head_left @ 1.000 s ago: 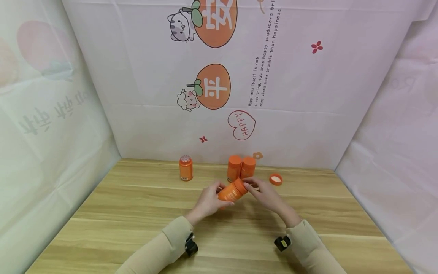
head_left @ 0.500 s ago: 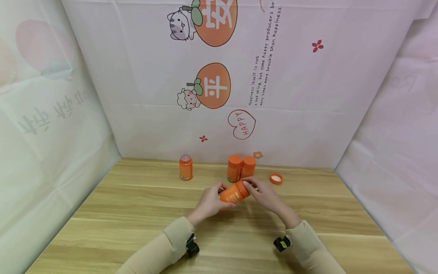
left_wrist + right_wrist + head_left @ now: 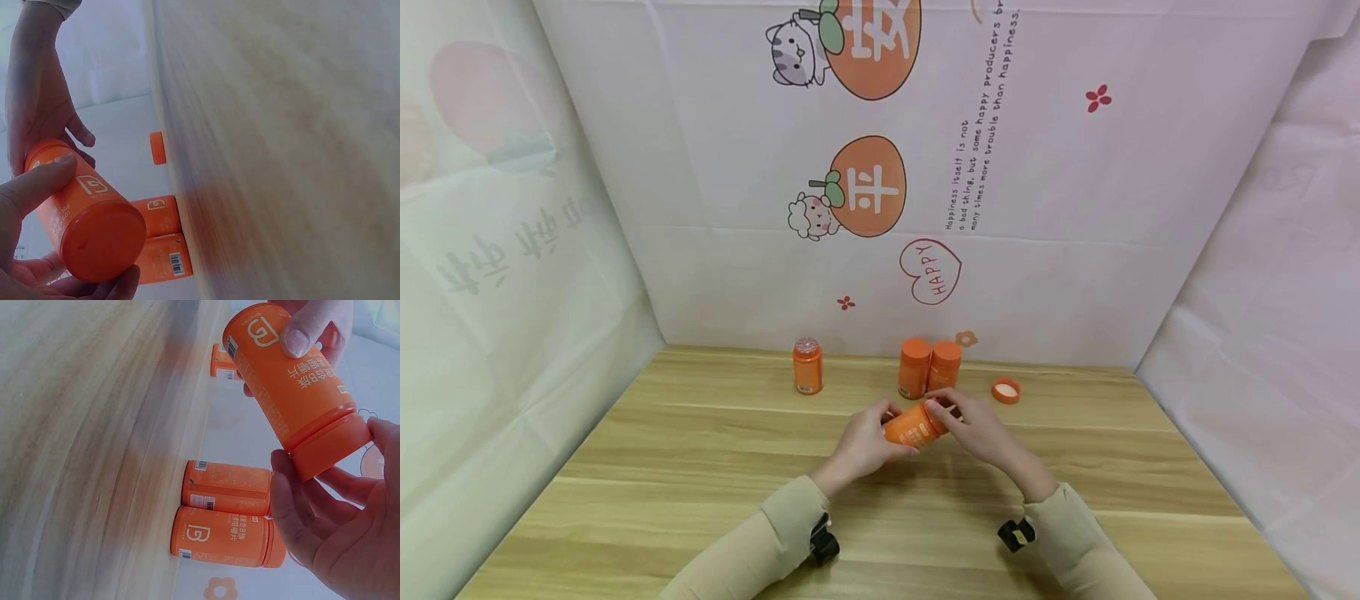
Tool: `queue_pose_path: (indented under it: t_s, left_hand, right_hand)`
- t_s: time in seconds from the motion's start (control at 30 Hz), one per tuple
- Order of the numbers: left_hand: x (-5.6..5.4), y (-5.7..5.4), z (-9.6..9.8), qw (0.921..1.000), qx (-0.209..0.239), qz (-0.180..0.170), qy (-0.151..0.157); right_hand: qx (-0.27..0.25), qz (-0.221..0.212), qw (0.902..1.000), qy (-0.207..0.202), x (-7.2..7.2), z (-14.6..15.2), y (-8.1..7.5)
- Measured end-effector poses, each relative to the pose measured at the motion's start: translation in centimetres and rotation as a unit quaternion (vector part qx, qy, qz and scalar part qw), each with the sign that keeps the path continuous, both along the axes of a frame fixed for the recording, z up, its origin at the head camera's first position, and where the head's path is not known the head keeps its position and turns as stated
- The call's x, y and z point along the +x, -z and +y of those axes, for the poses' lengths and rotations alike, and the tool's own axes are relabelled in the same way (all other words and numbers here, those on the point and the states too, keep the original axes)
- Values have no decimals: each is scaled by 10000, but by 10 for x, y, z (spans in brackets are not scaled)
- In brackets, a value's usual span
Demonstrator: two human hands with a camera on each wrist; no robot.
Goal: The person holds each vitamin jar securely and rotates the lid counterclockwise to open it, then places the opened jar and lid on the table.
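Note:
An orange pill bottle (image 3: 912, 427) lies tilted between the two hands above the table, its cap end toward the right. My left hand (image 3: 863, 442) grips the body; the left wrist view shows the thumb across the label and the base (image 3: 105, 240) facing that camera. My right hand (image 3: 981, 427) holds the orange cap (image 3: 331, 445) with thumb and fingers around its rim. In the right wrist view the cap sits on the bottle's neck, with a narrow groove below it.
Two capped orange bottles (image 3: 914, 368) stand side by side behind the hands. Farther left is an uncapped bottle (image 3: 808, 368) with a silvery seal on top. A loose orange cap (image 3: 1006, 391) lies at the right on the wooden table (image 3: 715, 450), before a printed cloth wall (image 3: 737, 275).
The right hand's fingers have shifted around the cap, covering more of it. Both hands and the bottle have drifted slightly right. The standing bottles and loose cap stay put.

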State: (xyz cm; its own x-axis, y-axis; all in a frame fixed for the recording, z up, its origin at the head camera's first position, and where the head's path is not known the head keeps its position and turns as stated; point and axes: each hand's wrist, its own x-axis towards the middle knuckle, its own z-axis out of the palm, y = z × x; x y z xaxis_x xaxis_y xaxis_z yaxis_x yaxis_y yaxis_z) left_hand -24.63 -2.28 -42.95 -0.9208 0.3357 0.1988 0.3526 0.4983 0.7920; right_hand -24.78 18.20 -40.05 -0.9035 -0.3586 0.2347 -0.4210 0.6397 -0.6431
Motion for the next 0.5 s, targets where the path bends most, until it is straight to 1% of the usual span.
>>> queue_pose_path:
  t_s: [0.13,0.27,0.5]
  left_hand:
    - [0,0,1,9999,-74,91,-18]
    - [1,-1,1,9999,-71,154,-33]
    - [5,-4,1,10000,24,87,1]
  right_hand:
    - [120,26,9999,37,0,-1,1]
    - [121,35,9998,142,0,-2,2]
    - [-1,19,9998,219,-1,-3,7]
